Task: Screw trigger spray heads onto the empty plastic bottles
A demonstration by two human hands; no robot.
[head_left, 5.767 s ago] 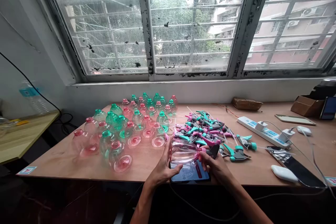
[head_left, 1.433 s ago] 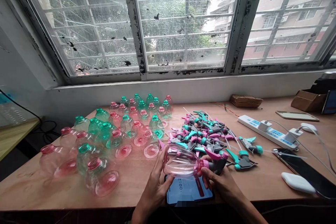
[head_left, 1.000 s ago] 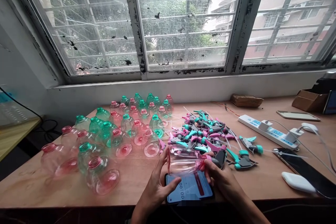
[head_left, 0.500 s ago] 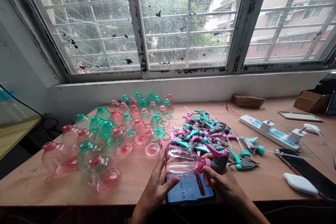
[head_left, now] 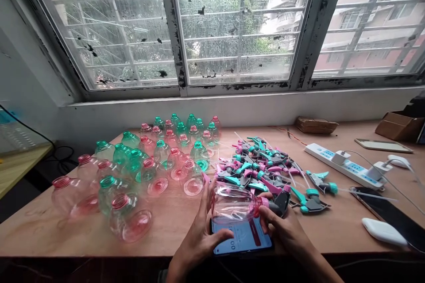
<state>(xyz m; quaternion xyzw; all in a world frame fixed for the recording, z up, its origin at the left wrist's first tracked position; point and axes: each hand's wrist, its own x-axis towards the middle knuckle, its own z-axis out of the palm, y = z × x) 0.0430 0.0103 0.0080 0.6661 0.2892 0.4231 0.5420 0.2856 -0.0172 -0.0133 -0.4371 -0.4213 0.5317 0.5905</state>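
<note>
I hold a clear pink-tinted bottle (head_left: 232, 205) on its side just above the table's front edge. My left hand (head_left: 199, 234) wraps round its body and base. My right hand (head_left: 282, 227) grips the pink collar and grey trigger sprayer (head_left: 277, 203) at the bottle's neck. A lit phone (head_left: 244, 241) lies flat on the table right under the bottle and between my hands.
Several empty pink and green bottles (head_left: 142, 168) stand at the left. A heap of pink and teal trigger sprayers (head_left: 262, 168) lies behind my hands. A power strip (head_left: 345, 166), a white mouse-like object (head_left: 383, 232), a dark phone (head_left: 388, 214) and cardboard boxes (head_left: 398, 126) are at the right.
The bottle has stayed between my hands over the phone, shifting and turning slightly; the sprayer stays at its neck. The view has shifted a little.
</note>
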